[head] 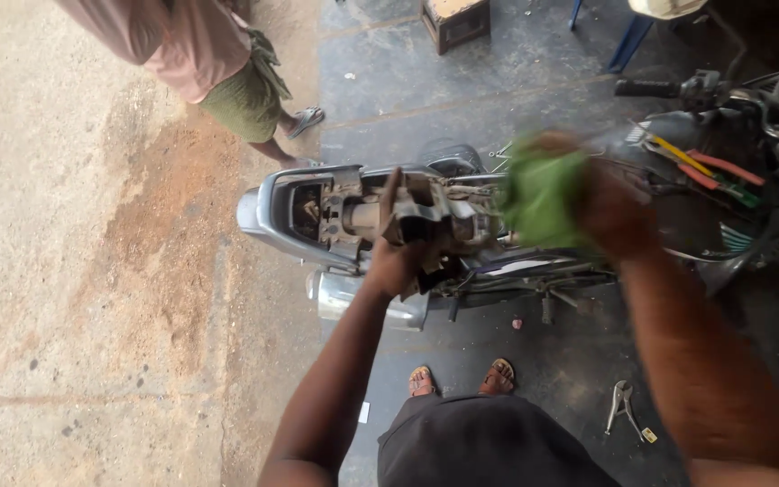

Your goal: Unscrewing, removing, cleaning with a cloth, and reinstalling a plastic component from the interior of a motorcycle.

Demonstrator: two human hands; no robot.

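Observation:
My left hand grips a dirty metal engine part and holds it up over a motorcycle whose seat is off. My right hand clutches a green cloth just to the right of that part; the cloth is blurred. The motorcycle lies across the view below both hands, its tail to the left and its handlebar to the right. Several screwdrivers with coloured handles rest on its tank.
Another person in a pink top and green shorts stands at the upper left. Locking pliers lie on the dark floor at the lower right. A wooden box and blue stool legs stand at the top. My sandalled feet are below.

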